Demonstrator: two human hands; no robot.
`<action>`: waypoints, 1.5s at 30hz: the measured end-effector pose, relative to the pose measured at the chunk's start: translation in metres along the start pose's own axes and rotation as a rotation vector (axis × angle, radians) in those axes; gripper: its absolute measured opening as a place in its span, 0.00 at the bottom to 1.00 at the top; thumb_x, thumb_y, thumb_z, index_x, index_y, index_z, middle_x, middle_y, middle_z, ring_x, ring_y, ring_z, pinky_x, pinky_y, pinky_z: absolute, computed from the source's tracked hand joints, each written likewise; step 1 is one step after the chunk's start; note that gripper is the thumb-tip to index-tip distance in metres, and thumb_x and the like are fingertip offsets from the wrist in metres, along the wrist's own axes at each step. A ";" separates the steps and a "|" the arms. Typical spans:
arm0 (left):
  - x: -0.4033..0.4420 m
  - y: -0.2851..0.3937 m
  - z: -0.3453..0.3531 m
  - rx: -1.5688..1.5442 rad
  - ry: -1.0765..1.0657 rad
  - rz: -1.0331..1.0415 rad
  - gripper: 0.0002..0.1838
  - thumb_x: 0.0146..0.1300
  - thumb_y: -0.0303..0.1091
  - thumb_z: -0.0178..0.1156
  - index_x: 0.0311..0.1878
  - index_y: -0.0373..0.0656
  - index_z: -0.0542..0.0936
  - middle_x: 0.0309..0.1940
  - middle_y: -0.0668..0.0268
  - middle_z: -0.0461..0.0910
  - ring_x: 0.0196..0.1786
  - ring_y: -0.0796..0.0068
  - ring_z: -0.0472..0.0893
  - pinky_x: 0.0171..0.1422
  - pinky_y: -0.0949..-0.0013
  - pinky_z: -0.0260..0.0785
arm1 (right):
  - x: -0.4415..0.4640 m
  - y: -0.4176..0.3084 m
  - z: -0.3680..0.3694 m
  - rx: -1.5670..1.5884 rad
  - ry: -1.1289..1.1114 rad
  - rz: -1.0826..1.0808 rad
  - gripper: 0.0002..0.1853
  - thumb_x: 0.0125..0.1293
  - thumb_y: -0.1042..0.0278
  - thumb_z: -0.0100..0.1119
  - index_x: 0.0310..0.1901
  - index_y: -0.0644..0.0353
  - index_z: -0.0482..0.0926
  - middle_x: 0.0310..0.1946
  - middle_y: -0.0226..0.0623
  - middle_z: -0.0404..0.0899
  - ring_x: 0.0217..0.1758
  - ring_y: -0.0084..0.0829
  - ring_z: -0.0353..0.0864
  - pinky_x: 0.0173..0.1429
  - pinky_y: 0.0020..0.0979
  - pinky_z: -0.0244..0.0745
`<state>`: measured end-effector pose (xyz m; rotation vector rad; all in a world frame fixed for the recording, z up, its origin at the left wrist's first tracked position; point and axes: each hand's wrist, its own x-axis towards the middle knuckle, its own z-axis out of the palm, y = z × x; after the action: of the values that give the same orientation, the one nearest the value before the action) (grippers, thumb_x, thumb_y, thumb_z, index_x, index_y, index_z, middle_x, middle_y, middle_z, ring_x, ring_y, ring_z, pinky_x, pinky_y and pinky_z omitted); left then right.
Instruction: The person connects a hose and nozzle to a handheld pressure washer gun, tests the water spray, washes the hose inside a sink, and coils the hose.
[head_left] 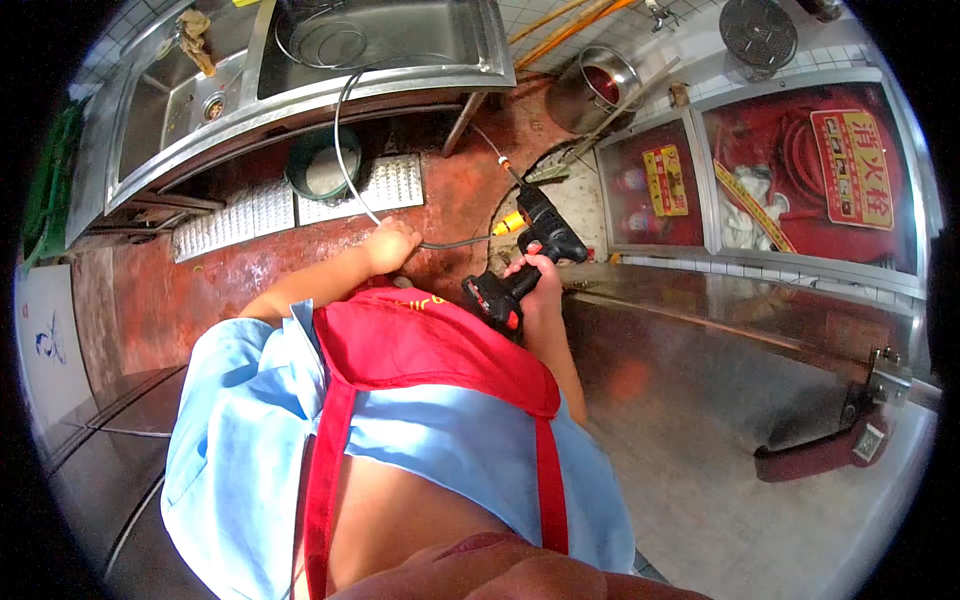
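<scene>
Black, hard-shelled handheld tool (541, 214) observed gripped in the right hand (539, 282). Left of that grip, the left hand (393, 246) closes around smooth, curving grey hose (340, 140).

A black cordless pressure washer gun (545, 228) slants just right of centre, its nozzle toward the top of the frame. From its yellow connector (508, 224), a thin grey hose (342, 150) bends upward, looping loosely at upper left.

The apron (430, 345) is red with yellow lettering, the shirt (235, 410) plain light blue.
</scene>
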<state>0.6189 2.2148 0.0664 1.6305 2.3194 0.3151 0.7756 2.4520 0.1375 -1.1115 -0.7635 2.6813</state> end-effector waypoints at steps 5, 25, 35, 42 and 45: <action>0.015 -0.013 -0.005 -0.044 -0.006 0.001 0.08 0.51 0.30 0.47 0.34 0.43 0.74 0.33 0.59 0.77 0.43 0.60 0.75 0.48 0.59 0.62 | 0.019 -0.022 0.008 -0.070 0.024 0.013 0.07 0.49 0.75 0.50 0.32 0.54 0.69 0.21 0.32 0.69 0.25 0.29 0.70 0.35 0.35 0.70; 0.073 -0.154 -0.064 -0.432 -0.301 -0.160 0.18 0.61 0.48 0.47 0.41 0.44 0.75 0.31 0.49 0.76 0.37 0.49 0.76 0.40 0.54 0.68 | 0.134 -0.096 0.066 -0.245 0.207 0.088 0.07 0.47 0.74 0.54 0.31 0.60 0.71 0.19 0.36 0.71 0.23 0.33 0.72 0.31 0.36 0.71; 0.069 -0.171 -0.046 -0.135 -0.170 -0.170 0.16 0.58 0.46 0.50 0.40 0.43 0.75 0.35 0.55 0.76 0.40 0.54 0.75 0.47 0.56 0.65 | 0.197 -0.140 0.051 -0.201 0.135 0.206 0.14 0.47 0.75 0.57 0.39 0.59 0.70 0.20 0.36 0.72 0.22 0.32 0.72 0.29 0.33 0.70; 0.098 -0.152 -0.037 -0.106 -0.225 -0.453 0.15 0.56 0.42 0.53 0.42 0.43 0.75 0.36 0.59 0.76 0.44 0.58 0.74 0.51 0.57 0.63 | 0.260 -0.181 0.011 -0.214 0.019 0.272 0.13 0.46 0.74 0.56 0.36 0.53 0.69 0.20 0.33 0.70 0.22 0.30 0.72 0.27 0.33 0.68; 0.113 -0.139 -0.048 -0.093 -0.252 -0.490 0.15 0.56 0.41 0.52 0.43 0.45 0.76 0.38 0.59 0.77 0.45 0.58 0.74 0.53 0.57 0.62 | 0.270 -0.202 0.005 -0.219 0.038 0.376 0.13 0.46 0.73 0.57 0.35 0.52 0.69 0.20 0.32 0.70 0.21 0.30 0.72 0.26 0.33 0.68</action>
<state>0.4434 2.2742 0.0521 0.9502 2.3657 0.0980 0.5656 2.7086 0.0745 -1.4869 -0.9434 2.9186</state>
